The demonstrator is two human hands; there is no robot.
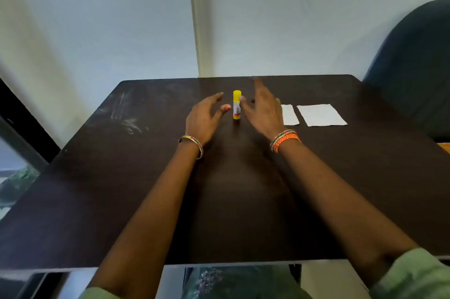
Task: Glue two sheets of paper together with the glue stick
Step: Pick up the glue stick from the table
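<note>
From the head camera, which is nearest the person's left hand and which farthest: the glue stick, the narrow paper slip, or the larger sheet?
From the left hand:
1. Glue stick, standing upright just to its right, between both hands.
2. Narrow paper slip, beyond the right hand, partly hidden by it.
3. Larger sheet, farthest right on the table.

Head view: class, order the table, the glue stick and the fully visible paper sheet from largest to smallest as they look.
1. table
2. paper sheet
3. glue stick, upright between both hands
</note>
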